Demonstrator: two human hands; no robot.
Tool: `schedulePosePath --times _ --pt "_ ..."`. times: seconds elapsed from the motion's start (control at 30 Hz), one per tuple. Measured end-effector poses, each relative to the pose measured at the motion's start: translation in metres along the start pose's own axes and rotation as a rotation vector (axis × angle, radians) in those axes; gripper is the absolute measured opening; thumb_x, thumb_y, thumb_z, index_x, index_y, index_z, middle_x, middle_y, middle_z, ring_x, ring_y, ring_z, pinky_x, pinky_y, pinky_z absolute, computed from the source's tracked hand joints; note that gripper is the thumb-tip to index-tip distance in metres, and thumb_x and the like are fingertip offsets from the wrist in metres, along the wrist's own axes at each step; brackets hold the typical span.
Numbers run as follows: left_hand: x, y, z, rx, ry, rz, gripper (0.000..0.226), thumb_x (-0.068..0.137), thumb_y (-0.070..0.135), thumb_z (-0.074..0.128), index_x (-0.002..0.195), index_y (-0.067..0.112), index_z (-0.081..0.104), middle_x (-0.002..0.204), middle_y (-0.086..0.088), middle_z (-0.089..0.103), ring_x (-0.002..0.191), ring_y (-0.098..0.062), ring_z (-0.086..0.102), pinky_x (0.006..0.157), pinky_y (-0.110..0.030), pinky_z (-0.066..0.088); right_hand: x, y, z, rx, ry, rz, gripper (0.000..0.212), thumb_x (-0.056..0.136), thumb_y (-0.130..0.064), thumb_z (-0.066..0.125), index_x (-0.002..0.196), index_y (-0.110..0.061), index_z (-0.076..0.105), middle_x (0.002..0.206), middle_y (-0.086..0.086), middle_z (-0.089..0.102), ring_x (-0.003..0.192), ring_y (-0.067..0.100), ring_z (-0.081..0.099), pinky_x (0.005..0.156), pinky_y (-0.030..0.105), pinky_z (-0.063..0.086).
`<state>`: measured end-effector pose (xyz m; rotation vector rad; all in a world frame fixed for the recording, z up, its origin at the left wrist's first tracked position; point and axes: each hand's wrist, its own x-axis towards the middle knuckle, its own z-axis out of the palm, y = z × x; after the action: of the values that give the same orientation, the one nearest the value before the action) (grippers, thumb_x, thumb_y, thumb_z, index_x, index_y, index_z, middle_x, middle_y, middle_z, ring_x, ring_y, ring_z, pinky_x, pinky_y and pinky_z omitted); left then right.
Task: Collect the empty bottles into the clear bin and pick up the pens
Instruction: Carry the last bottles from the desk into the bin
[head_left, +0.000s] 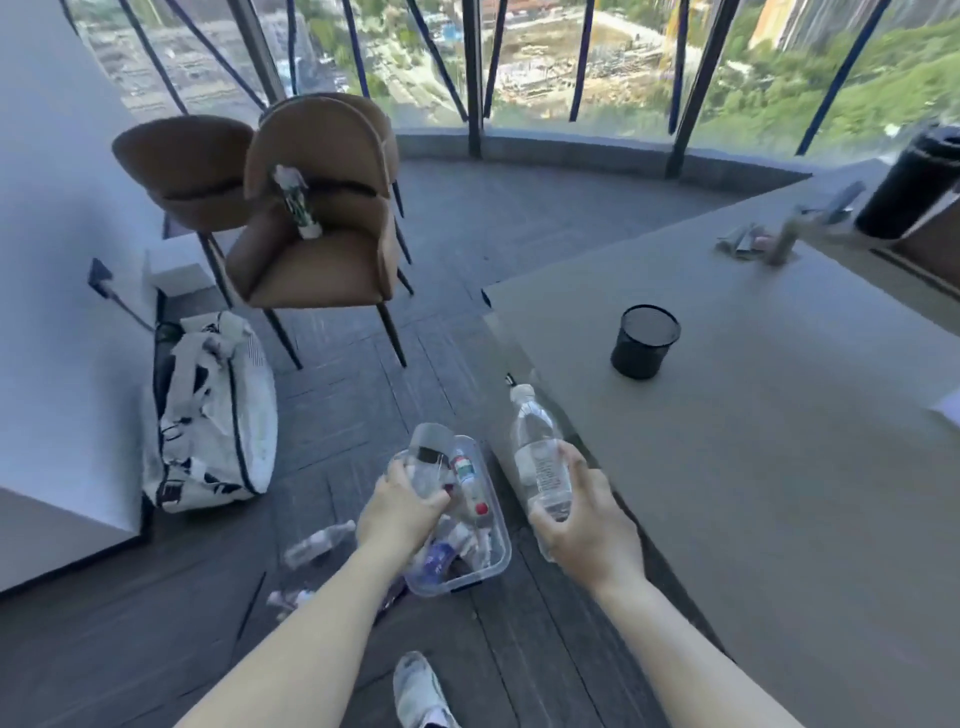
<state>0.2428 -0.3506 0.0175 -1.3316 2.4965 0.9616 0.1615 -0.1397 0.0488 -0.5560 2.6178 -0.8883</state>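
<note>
Low in the frame's centre, the left hand (400, 512) clasps a clear bottle (428, 457) above the clear bin (491, 564). Just right, the right hand (587, 525) wraps a capped bottle (537, 457). Two bottles (317, 543) lie on the floor left of the bin.

Motion blur smears the small items (753, 240) at the surface's far end upper right, the black cylinder (909, 182) is cut by the right frame edge, the left hand (400, 512) hides part of the clear bin (488, 564), and loose floor bottles (317, 543) are blurred.
</note>
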Motion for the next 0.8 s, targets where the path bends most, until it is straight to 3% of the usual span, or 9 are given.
schedulePosePath --times 0.23,0.43,0.63,0.73,0.8 --pt "0.106 -0.111 0.032 -0.047 -0.208 -0.28 0.072 0.08 0.052 0.059 0.135 0.011 0.037 0.127 -0.013 0.057 0.108 -0.033 0.057 0.081 -0.036 0.047 0.061 -0.018 0.135 -0.05 -0.238 0.234 0.071 0.083 -0.05 0.051 0.143 -0.05 0.014 0.108 -0.006 0.046 0.082 0.015 0.061 0.072 0.039 0.055" --pt "0.18 -0.167 0.098 -0.14 -0.348 -0.453 0.063 0.076 0.051 0.06 0.121 0.01 0.043 0.118 -0.014 0.058 0.103 -0.034 0.058 0.082 -0.038 0.048 0.115 0.012 0.227 -0.143 -0.381 0.355 0.07 0.085 -0.045 0.052 0.144 -0.047 0.014 0.109 -0.004 0.044 0.082 0.016 0.059 0.07 0.037 0.052" --pt "0.261 -0.199 0.178 -0.217 -0.361 -0.55 0.064 0.079 0.05 0.061 0.124 0.008 0.042 0.117 -0.012 0.059 0.094 -0.029 0.056 0.073 -0.034 0.044 0.177 0.064 0.308 -0.146 -0.432 0.348 0.067 0.085 -0.042 0.053 0.142 -0.048 0.018 0.113 -0.005 0.045 0.084 0.015 0.058 0.069 0.036 0.05" --pt "0.302 -0.216 0.218 -0.277 -0.404 -0.579 0.079 0.075 0.055 0.061 0.136 0.009 0.042 0.132 -0.011 0.054 0.107 -0.029 0.055 0.086 -0.035 0.046 0.206 0.094 0.353 -0.171 -0.477 0.313 0.068 0.085 -0.043 0.053 0.144 -0.048 0.018 0.115 -0.005 0.044 0.085 0.016 0.057 0.065 0.033 0.044" --pt "0.311 -0.224 0.233 -0.316 -0.442 -0.618 0.076 0.084 0.049 0.059 0.143 0.006 0.036 0.135 -0.009 0.05 0.114 -0.029 0.052 0.089 -0.033 0.043 0.222 0.109 0.376 -0.197 -0.522 0.296 0.069 0.086 -0.043 0.052 0.145 -0.046 0.017 0.115 -0.006 0.04 0.088 0.018 0.055 0.064 0.033 0.042"
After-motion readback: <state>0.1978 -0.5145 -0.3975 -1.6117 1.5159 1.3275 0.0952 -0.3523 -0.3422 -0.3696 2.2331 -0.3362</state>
